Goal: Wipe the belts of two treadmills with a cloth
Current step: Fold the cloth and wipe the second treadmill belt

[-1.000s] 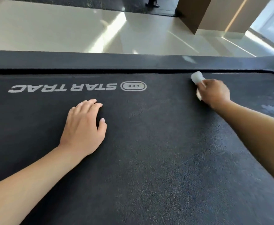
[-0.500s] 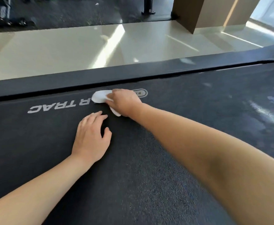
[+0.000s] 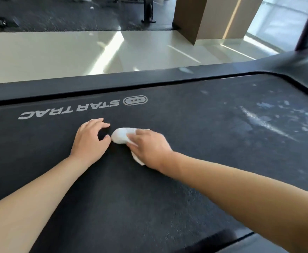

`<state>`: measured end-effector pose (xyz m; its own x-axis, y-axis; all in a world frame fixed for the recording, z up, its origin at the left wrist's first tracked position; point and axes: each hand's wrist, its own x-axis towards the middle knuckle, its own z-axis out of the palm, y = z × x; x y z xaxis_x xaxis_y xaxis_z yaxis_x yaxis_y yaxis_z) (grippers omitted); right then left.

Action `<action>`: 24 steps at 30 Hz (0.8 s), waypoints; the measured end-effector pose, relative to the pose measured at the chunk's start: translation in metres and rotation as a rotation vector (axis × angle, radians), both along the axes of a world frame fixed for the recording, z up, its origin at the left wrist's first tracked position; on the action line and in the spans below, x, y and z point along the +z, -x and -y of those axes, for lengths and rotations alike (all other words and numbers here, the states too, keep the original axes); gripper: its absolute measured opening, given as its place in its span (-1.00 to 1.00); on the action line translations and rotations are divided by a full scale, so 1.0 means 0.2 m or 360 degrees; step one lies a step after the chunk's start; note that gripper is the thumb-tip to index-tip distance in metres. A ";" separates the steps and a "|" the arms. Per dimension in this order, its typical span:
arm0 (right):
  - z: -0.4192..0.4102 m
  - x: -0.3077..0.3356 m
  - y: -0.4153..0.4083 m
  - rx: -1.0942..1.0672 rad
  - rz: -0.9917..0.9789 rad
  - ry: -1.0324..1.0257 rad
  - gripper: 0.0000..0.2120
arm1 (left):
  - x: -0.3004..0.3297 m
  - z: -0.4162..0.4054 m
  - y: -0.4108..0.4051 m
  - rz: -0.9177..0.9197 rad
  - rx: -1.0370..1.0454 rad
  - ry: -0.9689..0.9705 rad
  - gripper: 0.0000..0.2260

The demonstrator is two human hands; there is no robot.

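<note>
Dusty treadmill belt (image 3: 222, 143), pale floor (image 3: 58, 55) beyond, brown pillar (image 3: 195, 19)

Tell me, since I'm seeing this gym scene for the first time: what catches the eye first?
The white cloth stands out most, bright against the dark treadmill belt, under the right hand near the middle. Just to its left, the left hand rests on the belt. Beyond them sits the white STAR TRAC logo, upside down, and pale smudges mark the belt's right side.
</note>
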<state>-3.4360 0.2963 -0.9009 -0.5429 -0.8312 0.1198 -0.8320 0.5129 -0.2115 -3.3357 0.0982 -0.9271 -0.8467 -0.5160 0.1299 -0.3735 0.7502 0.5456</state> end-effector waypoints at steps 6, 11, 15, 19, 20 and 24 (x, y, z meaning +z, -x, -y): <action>-0.15 -0.04 -0.05 0.0459 -0.0112 0.0091 -0.67 | 0.03 -0.04 -0.37 0.0187 -0.0396 0.0133 -0.57; -0.19 0.04 0.60 -0.0746 -0.0223 -0.0128 -0.75 | 0.05 -0.08 -0.54 0.0326 -0.0451 0.0304 -0.39; -0.10 0.03 0.27 -0.0468 -0.0142 -0.0098 -0.71 | 0.03 -0.06 -0.52 0.0273 -0.0482 0.0380 -0.45; -0.15 -0.05 -0.39 0.0470 0.0013 0.0215 -0.82 | 0.02 -0.03 -0.48 0.0201 -0.0500 0.0386 -0.53; -0.19 -0.06 -0.49 0.0671 0.0081 0.0199 -0.78 | 0.01 -0.03 -0.47 0.0195 -0.0497 0.0399 -0.53; -0.21 -0.04 -0.29 0.0820 -0.0029 0.0136 -0.66 | 0.01 -0.04 -0.48 0.0200 -0.0499 0.0465 -0.53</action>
